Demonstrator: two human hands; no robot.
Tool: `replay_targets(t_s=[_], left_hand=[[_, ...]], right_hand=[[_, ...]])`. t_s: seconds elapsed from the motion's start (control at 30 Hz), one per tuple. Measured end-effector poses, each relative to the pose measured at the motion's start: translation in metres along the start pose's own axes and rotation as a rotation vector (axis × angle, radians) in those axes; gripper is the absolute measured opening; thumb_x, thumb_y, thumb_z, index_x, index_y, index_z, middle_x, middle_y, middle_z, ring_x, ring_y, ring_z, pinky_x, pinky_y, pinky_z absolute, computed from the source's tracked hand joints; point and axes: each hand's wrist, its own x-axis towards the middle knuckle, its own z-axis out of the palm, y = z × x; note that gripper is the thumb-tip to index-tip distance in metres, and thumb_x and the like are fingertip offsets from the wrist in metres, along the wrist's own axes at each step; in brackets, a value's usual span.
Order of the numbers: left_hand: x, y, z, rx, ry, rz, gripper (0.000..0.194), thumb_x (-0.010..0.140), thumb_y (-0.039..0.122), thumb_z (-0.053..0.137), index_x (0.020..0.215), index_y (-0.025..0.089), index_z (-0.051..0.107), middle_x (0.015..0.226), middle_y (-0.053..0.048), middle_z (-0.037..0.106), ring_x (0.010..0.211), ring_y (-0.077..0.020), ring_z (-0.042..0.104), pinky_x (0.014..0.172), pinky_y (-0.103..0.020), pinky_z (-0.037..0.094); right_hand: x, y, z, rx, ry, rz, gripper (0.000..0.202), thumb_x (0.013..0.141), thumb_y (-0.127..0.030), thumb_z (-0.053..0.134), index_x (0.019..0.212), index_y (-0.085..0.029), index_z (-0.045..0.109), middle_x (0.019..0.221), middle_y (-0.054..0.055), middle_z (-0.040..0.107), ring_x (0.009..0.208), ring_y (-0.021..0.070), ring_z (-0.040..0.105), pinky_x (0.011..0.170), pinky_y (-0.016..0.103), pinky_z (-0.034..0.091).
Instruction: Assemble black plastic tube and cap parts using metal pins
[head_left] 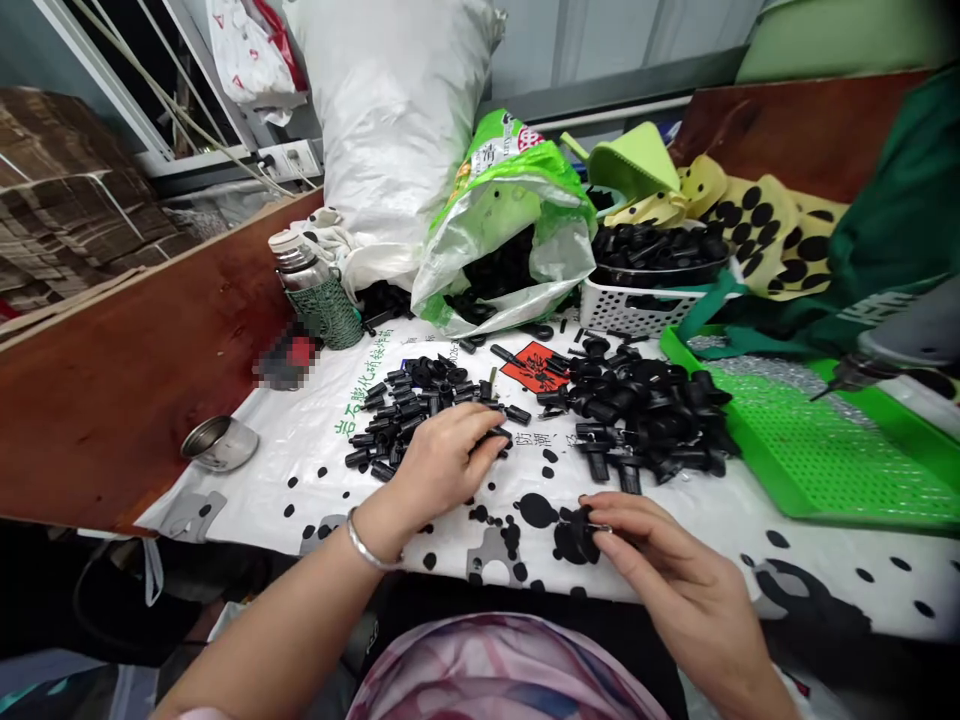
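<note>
My left hand, a bangle on its wrist, reaches to the right edge of a pile of small black ribbed plastic sleeves. Its thumb and fingers close around one black sleeve. Close to the table's front edge, my right hand pinches a black round-capped plastic part, with a thin metal pin showing at the fingertips. Beyond that hand lies a heap of larger black plastic parts. Flat black discs are on the white sheet nearby.
A green perforated tray with silvery pins sits at right, beside a drill-like tool. Behind are a white basket of black parts and an open green bag. A flask and metal cup stand left.
</note>
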Motion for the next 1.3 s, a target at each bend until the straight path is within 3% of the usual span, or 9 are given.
replay_targets(t_s=[0.2, 0.5, 0.7, 0.9, 1.0, 1.13, 1.2, 1.3], left_hand=[[0.050, -0.007, 0.012, 0.211, -0.240, -0.018, 0.025, 0.087, 0.025, 0.050, 0.106, 0.014, 0.062, 0.106, -0.011, 0.063, 0.100, -0.0242, 0.059, 0.088, -0.037, 0.048], [0.073, -0.017, 0.036, 0.249, -0.442, 0.072, 0.018, 0.074, 0.012, 0.058, 0.089, 0.014, 0.067, 0.084, -0.010, 0.066, 0.083, -0.0249, 0.062, 0.081, -0.037, 0.047], [0.080, -0.022, 0.031, 0.143, -0.405, 0.043, 0.014, 0.072, 0.012, 0.060, 0.082, 0.016, 0.068, 0.077, -0.007, 0.064, 0.078, -0.0231, 0.060, 0.077, -0.036, 0.046], [0.071, -0.025, 0.010, -0.101, -0.195, -0.098, 0.025, 0.082, 0.021, 0.053, 0.105, 0.016, 0.063, 0.091, -0.007, 0.066, 0.083, -0.0193, 0.060, 0.077, -0.034, 0.048], [0.053, -0.020, 0.005, -0.427, -0.103, -0.241, 0.033, 0.086, 0.025, 0.048, 0.116, 0.013, 0.056, 0.089, -0.007, 0.066, 0.075, -0.0143, 0.062, 0.071, -0.029, 0.051], [0.024, -0.002, 0.005, -1.310, -0.018, -0.642, 0.032, 0.078, 0.030, 0.064, 0.104, 0.013, 0.059, 0.082, -0.006, 0.068, 0.064, -0.0116, 0.064, 0.067, -0.026, 0.053], [0.011, 0.007, 0.007, -1.534, -0.008, -0.750, 0.028, 0.074, 0.028, 0.069, 0.095, 0.012, 0.060, 0.079, -0.006, 0.070, 0.062, -0.0121, 0.066, 0.066, -0.025, 0.053], [-0.007, 0.017, 0.010, -1.742, 0.006, -0.806, 0.022, 0.073, 0.025, 0.070, 0.088, 0.012, 0.059, 0.081, -0.008, 0.071, 0.065, -0.0143, 0.068, 0.067, -0.026, 0.055]], right_hand=[[-0.005, 0.005, 0.002, -0.012, 0.014, -0.062, 0.009, 0.081, -0.019, 0.060, 0.088, -0.020, 0.066, 0.095, 0.009, 0.069, 0.091, 0.0211, 0.066, 0.079, 0.032, 0.057], [-0.008, 0.007, -0.001, -0.023, 0.006, -0.141, 0.012, 0.081, -0.017, 0.058, 0.090, -0.019, 0.066, 0.095, 0.010, 0.069, 0.088, 0.0212, 0.068, 0.075, 0.028, 0.058], [-0.007, 0.008, -0.002, 0.001, 0.019, -0.173, 0.014, 0.080, -0.013, 0.058, 0.091, -0.019, 0.065, 0.094, 0.011, 0.069, 0.087, 0.0208, 0.068, 0.073, 0.027, 0.058], [-0.008, 0.009, -0.001, 0.014, 0.012, -0.140, 0.013, 0.080, -0.015, 0.058, 0.090, -0.020, 0.065, 0.094, 0.011, 0.069, 0.086, 0.0219, 0.068, 0.072, 0.027, 0.059], [-0.009, 0.011, -0.001, 0.020, -0.002, -0.104, 0.012, 0.080, -0.017, 0.060, 0.091, -0.020, 0.065, 0.097, 0.010, 0.069, 0.091, 0.0224, 0.067, 0.076, 0.029, 0.058], [0.000, 0.005, 0.002, 0.017, 0.029, -0.072, 0.011, 0.080, -0.018, 0.061, 0.090, -0.022, 0.065, 0.098, 0.008, 0.068, 0.091, 0.0200, 0.066, 0.080, 0.028, 0.056], [0.007, -0.005, 0.004, 0.026, 0.066, -0.062, 0.011, 0.081, -0.017, 0.060, 0.090, -0.022, 0.064, 0.099, 0.007, 0.067, 0.093, 0.0192, 0.065, 0.079, 0.027, 0.056], [0.018, -0.022, 0.010, 0.056, 0.120, -0.076, 0.016, 0.081, -0.013, 0.058, 0.092, -0.023, 0.064, 0.102, 0.007, 0.065, 0.097, 0.0193, 0.062, 0.080, 0.029, 0.054]])
